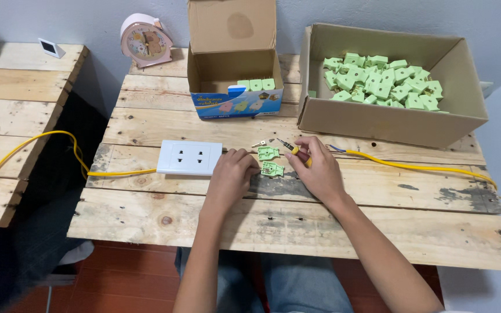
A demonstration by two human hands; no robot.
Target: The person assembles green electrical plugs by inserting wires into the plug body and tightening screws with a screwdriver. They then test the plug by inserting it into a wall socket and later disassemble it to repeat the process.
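Near the frame's centre, a green plug half is being touched by the loosely curled left hand; a yellow-handled screwdriver is being gripped by the closed right hand on the counter.

open brown carton, blue-fronted box

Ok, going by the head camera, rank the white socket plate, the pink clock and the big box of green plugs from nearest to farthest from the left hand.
From the left hand:
1. White socket plate, just to its left on the table.
2. Pink clock, at the far left edge, beyond the plate.
3. Big box of green plugs, far right.
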